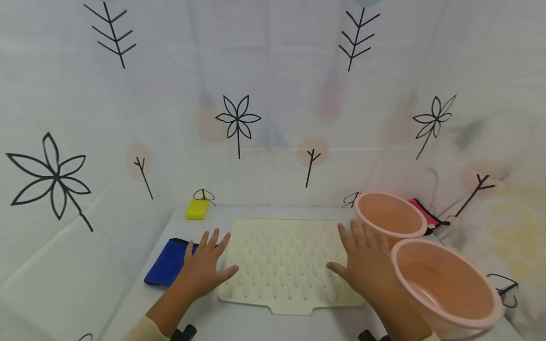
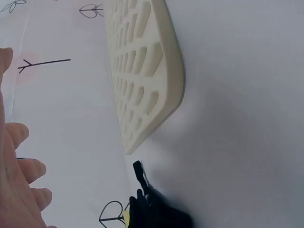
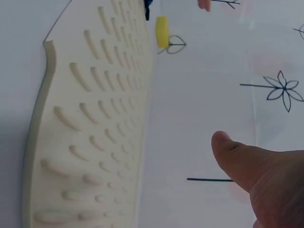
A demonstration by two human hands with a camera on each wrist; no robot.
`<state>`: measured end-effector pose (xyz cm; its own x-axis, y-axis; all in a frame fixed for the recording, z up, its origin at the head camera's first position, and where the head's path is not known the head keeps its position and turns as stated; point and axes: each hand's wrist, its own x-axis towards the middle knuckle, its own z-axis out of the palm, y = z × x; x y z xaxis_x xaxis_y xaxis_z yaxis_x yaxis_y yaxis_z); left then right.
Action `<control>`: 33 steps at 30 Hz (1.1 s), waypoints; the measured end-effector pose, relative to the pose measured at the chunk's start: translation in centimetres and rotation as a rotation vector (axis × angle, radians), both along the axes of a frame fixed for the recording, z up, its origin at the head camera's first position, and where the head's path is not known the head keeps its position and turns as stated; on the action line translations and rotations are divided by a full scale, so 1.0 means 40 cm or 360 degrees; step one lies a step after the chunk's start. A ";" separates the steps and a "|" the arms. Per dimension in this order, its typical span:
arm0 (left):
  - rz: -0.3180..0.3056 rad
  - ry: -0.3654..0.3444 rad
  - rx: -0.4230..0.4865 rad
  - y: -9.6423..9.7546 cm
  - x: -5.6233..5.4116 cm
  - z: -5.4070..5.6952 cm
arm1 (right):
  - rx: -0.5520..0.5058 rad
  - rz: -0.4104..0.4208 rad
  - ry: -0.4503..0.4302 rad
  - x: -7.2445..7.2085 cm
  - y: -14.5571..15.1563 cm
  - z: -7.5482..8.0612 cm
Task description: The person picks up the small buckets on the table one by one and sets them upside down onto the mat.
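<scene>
A cream washboard-like board (image 1: 287, 265) with rows of raised ridges lies flat on the white table, its short tab towards me. My left hand (image 1: 204, 269), fingers spread, hovers by the board's left edge and holds nothing. In the left wrist view, the fingers of that hand (image 2: 21, 185) are apart from the board (image 2: 173, 71). Over the board's right side my right hand (image 1: 368, 260) is spread too, empty, partly in front of the basins. Only its thumb (image 3: 247, 164) and a bit of palm show in the right wrist view, away from the board (image 3: 95, 123).
Left of the board lies a folded blue cloth item (image 1: 167, 263) with a dark edge. A yellow sponge-like block (image 1: 197, 209) sits behind it. Two pink basins, one far (image 1: 390, 215) and one near (image 1: 448, 284), stand at right. Behind them is a red, black-edged item (image 1: 424, 215).
</scene>
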<state>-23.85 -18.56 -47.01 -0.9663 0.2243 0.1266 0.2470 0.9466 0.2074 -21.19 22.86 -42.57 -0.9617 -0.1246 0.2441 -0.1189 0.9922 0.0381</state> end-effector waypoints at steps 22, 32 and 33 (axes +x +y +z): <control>0.0110 -0.0380 0.0540 0.038 0.062 -0.134 | -0.0335 -0.0264 0.0220 0.160 0.101 0.005; 0.0113 -0.0479 0.0628 -0.001 0.064 -0.170 | -0.0280 -0.0551 -0.0052 0.190 0.136 0.030; 0.0108 -0.0487 0.0633 -0.006 0.064 -0.173 | -0.0275 -0.0575 -0.0075 0.193 0.141 0.031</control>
